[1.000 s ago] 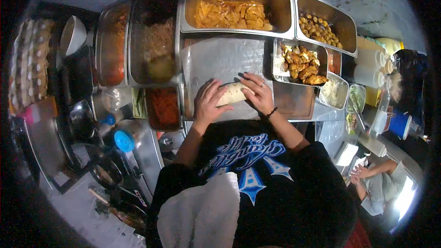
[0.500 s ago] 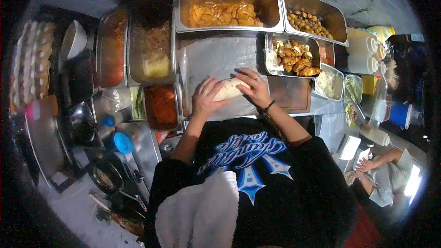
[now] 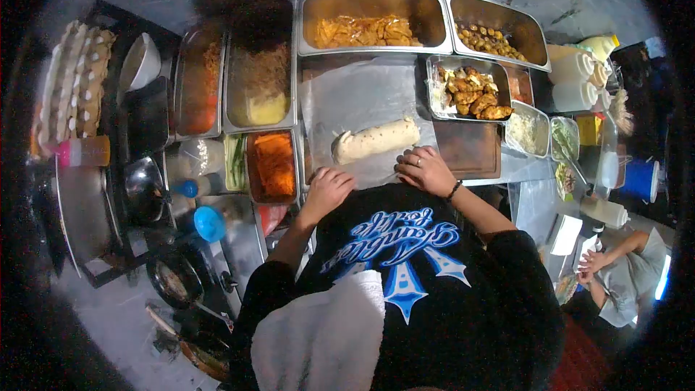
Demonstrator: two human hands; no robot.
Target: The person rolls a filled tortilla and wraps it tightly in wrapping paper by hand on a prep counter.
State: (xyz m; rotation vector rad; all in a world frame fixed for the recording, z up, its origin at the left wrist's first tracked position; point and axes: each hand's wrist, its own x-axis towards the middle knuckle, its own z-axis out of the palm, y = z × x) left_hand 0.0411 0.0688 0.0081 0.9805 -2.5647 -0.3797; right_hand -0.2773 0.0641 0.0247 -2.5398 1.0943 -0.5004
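A rolled tortilla wrap (image 3: 378,140) lies on a sheet of paper (image 3: 362,94) over the board, with neither hand on it. My left hand (image 3: 330,190) rests at the near left edge of the paper, its fingers curled and pressed together on the sheet's edge. Just below the wrap's right end, my right hand (image 3: 425,169) has its fingers bent together at the paper's near edge; a ring and a dark bracelet show on it.
Metal pans of sliced food (image 3: 308,38), small potatoes (image 3: 532,58) and cooked chicken (image 3: 470,94) stand behind. A red-orange filling tray (image 3: 275,166) is left, squeeze bottles (image 3: 575,80) right. Another person's hands (image 3: 592,264) show at lower right.
Both hands have let go of the wrap and moved back toward my body, to the near edge of the paper. The wrap now lies fully exposed. The view has shifted slightly.
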